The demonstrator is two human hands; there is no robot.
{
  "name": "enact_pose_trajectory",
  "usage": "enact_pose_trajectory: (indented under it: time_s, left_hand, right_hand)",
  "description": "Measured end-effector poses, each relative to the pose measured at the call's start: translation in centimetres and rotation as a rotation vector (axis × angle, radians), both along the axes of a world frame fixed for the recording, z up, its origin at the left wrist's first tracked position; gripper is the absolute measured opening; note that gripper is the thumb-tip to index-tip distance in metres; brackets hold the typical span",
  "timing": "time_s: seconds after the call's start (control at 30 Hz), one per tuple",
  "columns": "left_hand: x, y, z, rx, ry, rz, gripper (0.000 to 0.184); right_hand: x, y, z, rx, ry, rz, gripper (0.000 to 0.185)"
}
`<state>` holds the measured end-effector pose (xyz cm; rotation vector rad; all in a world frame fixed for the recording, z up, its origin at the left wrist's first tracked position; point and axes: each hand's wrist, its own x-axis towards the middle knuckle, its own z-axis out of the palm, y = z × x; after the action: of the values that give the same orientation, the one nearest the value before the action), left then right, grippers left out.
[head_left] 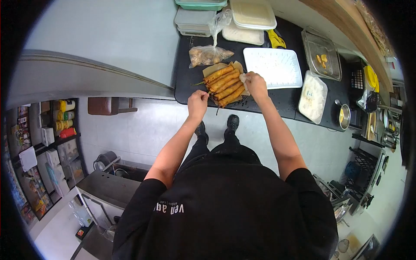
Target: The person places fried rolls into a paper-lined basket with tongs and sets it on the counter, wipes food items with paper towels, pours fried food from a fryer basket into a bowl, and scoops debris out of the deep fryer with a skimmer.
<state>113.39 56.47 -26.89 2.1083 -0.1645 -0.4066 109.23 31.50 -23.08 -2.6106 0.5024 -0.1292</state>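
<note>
Several golden-brown fried rolls [225, 86] lie side by side on brown paper [212, 70] over a dark round base at the counter's front edge. Thin green stems poke out from some roll ends. My left hand [198, 104] is at their left ends, thumb and finger pinched on the tip of one fried roll. At the right ends, my right hand [256, 85] is closed on a crumpled white tissue [245, 80], which rests against the rolls. Part of the tissue is hidden by the fingers.
Behind the rolls sits a knotted plastic bag [210, 55] of food pieces. A white tray [273, 68], a powdery tray [313, 96], a wire basket [323, 54] and a steel bowl [344, 117] stand to the right. Stacked containers [253, 15] line the back. A brown stool [103, 106] is left.
</note>
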Motion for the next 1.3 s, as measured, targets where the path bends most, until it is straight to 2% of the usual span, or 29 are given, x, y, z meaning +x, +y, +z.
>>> enact_pose_trajectory:
  time_s: [0.07, 0.13, 0.2, 0.27, 0.33, 0.4, 0.43, 0.47, 0.53, 0.57, 0.6, 0.67, 0.7, 0.73, 0.8, 0.83, 0.87, 0.93, 1.0, 1.03, 1.07, 1.13, 1.17, 1.2, 1.27, 1.3]
  left_hand:
    - [0.5, 0.0, -0.1, 0.064, -0.227, -0.050, 0.017]
    - [1.1, -0.1, -0.4, 0.085, -0.145, -0.046, 0.021]
    - [1.5, -0.3, -0.5, 0.100, -0.064, -0.044, 0.024]
    - [1.6, -0.3, -0.5, 0.113, -0.080, -0.027, 0.027]
    - [2.0, -0.3, -1.0, 0.020, 0.008, 0.013, 0.026]
    - [2.4, 0.0, -2.0, -0.076, 0.091, 0.057, 0.026]
    - [2.6, 0.1, -2.6, -0.037, 0.038, 0.029, 0.025]
    - [2.7, 0.1, -3.0, -0.001, -0.012, -0.002, 0.024]
    - [2.2, -0.2, -1.4, 0.048, -0.105, -0.053, 0.020]
    - [1.9, -0.2, -0.9, 0.101, -0.200, -0.093, 0.016]
    - [1.6, -0.1, -0.5, 0.098, -0.204, -0.090, 0.016]
    - [1.1, 0.3, 0.3, 0.035, -0.350, -0.220, 0.007]
    - [1.0, 0.4, 0.9, 0.018, -0.380, -0.280, 0.005]
    - [0.8, 0.6, 1.1, 0.021, -0.380, -0.276, 0.005]
    - [0.6, 0.6, 1.5, -0.001, -0.368, -0.352, 0.008]
    - [0.5, 0.6, 1.3, -0.004, -0.372, -0.347, 0.008]
    - [0.5, 0.6, 1.1, 0.024, -0.362, -0.339, 0.009]
    - [0.8, 0.9, 0.5, 0.057, -0.350, -0.325, 0.009]
    - [0.7, 0.8, 0.6, 0.021, -0.385, -0.325, 0.009]
    - [0.6, 1.0, 0.6, 0.021, -0.381, -0.320, 0.009]
    - [0.6, 0.9, 0.6, 0.011, -0.375, -0.314, 0.008]
    - [0.6, 0.3, 0.6, -0.009, -0.371, -0.301, 0.008]
    - [0.6, 0.3, 0.5, -0.009, -0.358, -0.307, 0.008]
    - [0.6, 0.5, 0.4, -0.005, -0.346, -0.312, 0.007]
    - [0.6, 0.7, 0.1, 0.006, -0.357, -0.307, 0.008]
    - [0.6, 0.7, 0.0, 0.010, -0.369, -0.309, 0.008]
  right_hand:
    - [0.7, 0.4, -1.1, -0.039, 0.043, -0.057, 0.016]
    - [0.9, 2.1, -2.8, -0.077, 0.086, -0.114, 0.014]
    - [0.5, 5.1, -4.2, -0.232, 0.092, 0.137, 0.012]
    - [-0.3, 7.2, -3.1, -0.106, -0.090, 0.436, 0.013]
    - [-0.4, 5.4, -2.1, -0.074, -0.079, 0.469, 0.018]
    - [-0.2, 3.2, -0.6, -0.174, -0.024, 0.114, 0.013]
    - [0.2, 2.7, 0.8, -0.245, 0.196, -0.068, 0.018]
    - [0.2, 2.8, 0.0, -0.247, 0.195, -0.072, 0.018]
    - [0.0, 2.7, -2.5, -0.176, -0.066, 0.374, 0.025]
    - [-0.1, 3.7, -1.4, -0.005, 0.045, 0.492, 0.029]
    - [0.4, 3.3, -0.8, -0.008, 0.042, 0.495, 0.029]
    - [1.6, 2.5, 0.3, 0.207, -0.101, 0.415, 0.027]
    - [2.5, 2.0, 2.4, 0.128, -0.005, 0.204, 0.024]
    - [3.5, 1.4, 3.9, -0.081, -0.100, 0.175, 0.023]
    - [5.3, 1.1, 1.6, -0.130, -0.129, 0.328, 0.019]
    - [6.4, 1.5, -2.7, -0.182, -0.089, 0.514, 0.017]
    - [7.2, 2.8, -3.5, -0.234, -0.048, 0.701, 0.016]
    - [6.9, 2.4, -4.4, -0.165, -0.069, 0.786, 0.015]
    - [7.1, 0.7, -0.9, -0.541, 0.267, 0.412, 0.015]
    - [6.9, -0.2, -0.1, -0.498, 0.220, 0.335, 0.014]
    - [6.9, 0.2, -0.4, -0.503, 0.223, 0.336, 0.014]
    - [7.4, 2.1, -1.1, -0.638, 0.194, 0.492, 0.017]
    - [7.4, 4.7, 1.5, -0.538, 0.326, 0.527, 0.016]
    - [7.7, 5.8, 1.0, -0.541, 0.322, 0.537, 0.016]
    - [7.6, 7.5, -0.8, -0.360, 0.163, 0.734, 0.015]
    - [7.7, 6.3, -1.0, -0.088, 0.197, 0.633, 0.016]
